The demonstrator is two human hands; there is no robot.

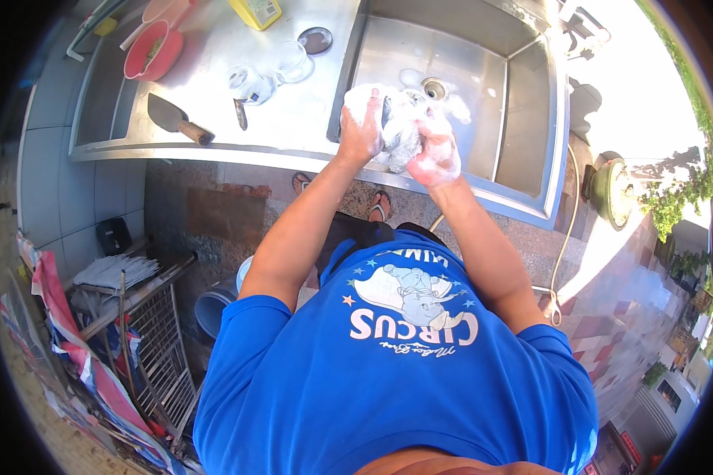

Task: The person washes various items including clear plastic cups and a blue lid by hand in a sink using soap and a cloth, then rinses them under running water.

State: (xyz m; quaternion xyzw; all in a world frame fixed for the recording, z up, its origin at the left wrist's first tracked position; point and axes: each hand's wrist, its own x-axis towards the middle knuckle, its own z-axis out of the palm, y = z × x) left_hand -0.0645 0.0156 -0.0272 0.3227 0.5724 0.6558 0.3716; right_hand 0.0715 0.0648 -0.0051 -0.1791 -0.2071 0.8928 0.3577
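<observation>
Both of my hands are over the steel sink [424,55], coated in white suds. My left hand [361,127] grips the left side of a foam-covered, whitish-grey thing [404,136], its kind hidden by the lather. From the right, my right hand [436,150] curls its fingers against the same sudsy thing. The round drain [433,88] lies just beyond, with patches of foam around it. On the steel counter [214,83] to the left, a clear jar with a dark-blue label [249,85] is nearest to my left hand.
A cleaver [174,119] with a wooden handle lies near the counter's front edge. Farther back are a clear round container [293,62], a dark round lid [315,39], a red plastic bowl [154,52] and a yellow container [257,11]. A hose [569,229] hangs right of the sink.
</observation>
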